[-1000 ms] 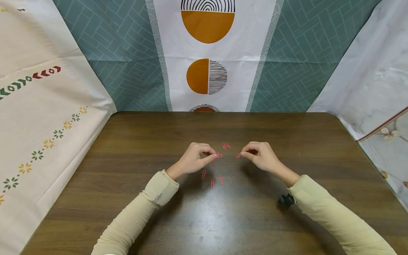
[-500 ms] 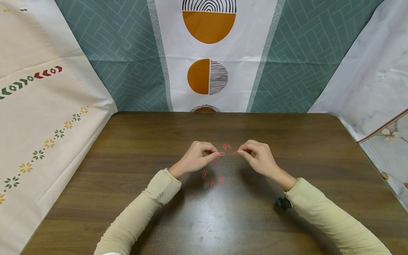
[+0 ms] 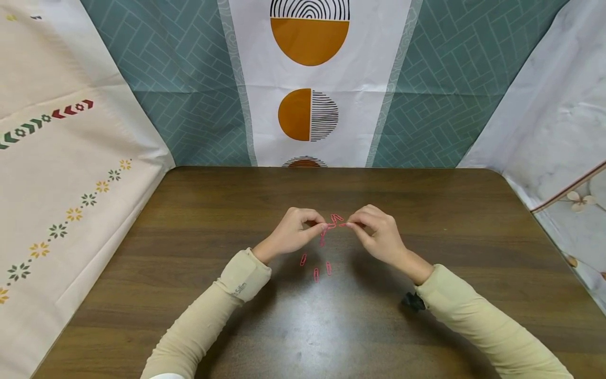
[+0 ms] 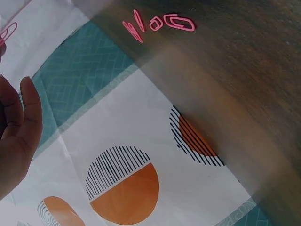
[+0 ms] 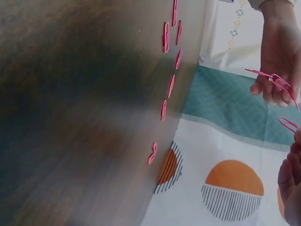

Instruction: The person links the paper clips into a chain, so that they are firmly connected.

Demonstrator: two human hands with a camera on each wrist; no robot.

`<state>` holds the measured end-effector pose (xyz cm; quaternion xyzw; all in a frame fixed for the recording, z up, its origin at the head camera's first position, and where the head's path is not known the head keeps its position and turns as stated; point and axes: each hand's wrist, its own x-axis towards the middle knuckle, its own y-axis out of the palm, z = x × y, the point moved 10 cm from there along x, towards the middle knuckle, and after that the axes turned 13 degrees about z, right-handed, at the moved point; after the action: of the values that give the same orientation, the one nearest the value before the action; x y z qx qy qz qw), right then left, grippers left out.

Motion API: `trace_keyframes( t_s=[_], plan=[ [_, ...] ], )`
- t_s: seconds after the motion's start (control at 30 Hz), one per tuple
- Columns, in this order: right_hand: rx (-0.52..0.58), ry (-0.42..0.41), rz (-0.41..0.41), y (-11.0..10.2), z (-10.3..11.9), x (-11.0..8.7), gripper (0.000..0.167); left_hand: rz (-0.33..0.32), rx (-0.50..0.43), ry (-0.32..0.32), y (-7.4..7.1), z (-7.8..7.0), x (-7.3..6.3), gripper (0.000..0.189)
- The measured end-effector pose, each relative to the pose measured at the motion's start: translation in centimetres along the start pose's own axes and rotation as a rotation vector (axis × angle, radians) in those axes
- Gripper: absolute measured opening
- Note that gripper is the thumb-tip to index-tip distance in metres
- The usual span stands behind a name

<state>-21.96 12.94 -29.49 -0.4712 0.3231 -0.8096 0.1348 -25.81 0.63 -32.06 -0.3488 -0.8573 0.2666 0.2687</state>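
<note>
My left hand [image 3: 297,230] pinches a short chain of linked pink paper clips [image 3: 323,237] above the table; part hangs below the fingertips, and one clip [image 3: 331,226] points right. Close by on the right, my right hand [image 3: 379,234] pinches a single pink paper clip [image 3: 343,225] between thumb and index finger. In the right wrist view, the linked clips [image 5: 278,83] hang at the left hand [image 5: 278,52]. The right hand's clip [image 5: 288,124] is apart from them, its loop towards them. Part of a pink clip [image 4: 8,33] shows at the left wrist view's edge.
Loose pink paper clips lie on the brown wooden table [image 3: 227,210]: two behind the hands [image 3: 337,217] and three in front, including one near clip [image 3: 316,274]. A patterned cloth [image 3: 199,95] stands behind the table, with light cloths at both sides.
The right hand has moved left and slightly away from the body with its clip, narrowing the gap to the left hand. The left hand has shifted slightly right and away with the chain.
</note>
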Motion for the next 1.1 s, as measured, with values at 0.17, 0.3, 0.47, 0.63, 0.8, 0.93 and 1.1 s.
trace_keyframes(
  t_s=[0.17,0.3,0.47,0.63,0.8,0.93,1.1],
  plan=[
    [-0.034,-0.045,-0.022,0.1,0.7,0.2,0.021,0.010,-0.018,-0.022,0.0,0.0,0.2,0.010],
    [-0.026,-0.066,-0.020,0.4,1.0,0.3,0.018,0.018,-0.031,-0.026,0.2,-0.1,0.3,0.010],
    [0.002,-0.071,-0.021,0.8,0.9,0.3,0.006,0.022,-0.033,-0.029,0.3,-0.1,0.3,0.010],
    [0.008,-0.094,-0.022,1.0,1.3,0.3,0.006,0.024,-0.024,-0.033,0.3,0.0,0.3,0.011],
    [0.020,-0.070,-0.012,1.1,1.2,0.4,0.006,0.025,-0.001,-0.021,0.3,-0.2,0.3,0.012],
    [0.022,-0.064,-0.007,1.0,1.1,0.4,0.008,0.040,0.001,-0.021,0.4,-0.2,0.3,0.014],
    [0.038,-0.057,-0.019,0.5,1.2,0.5,0.008,0.050,0.000,-0.042,0.3,0.1,0.2,0.014]
  ],
)
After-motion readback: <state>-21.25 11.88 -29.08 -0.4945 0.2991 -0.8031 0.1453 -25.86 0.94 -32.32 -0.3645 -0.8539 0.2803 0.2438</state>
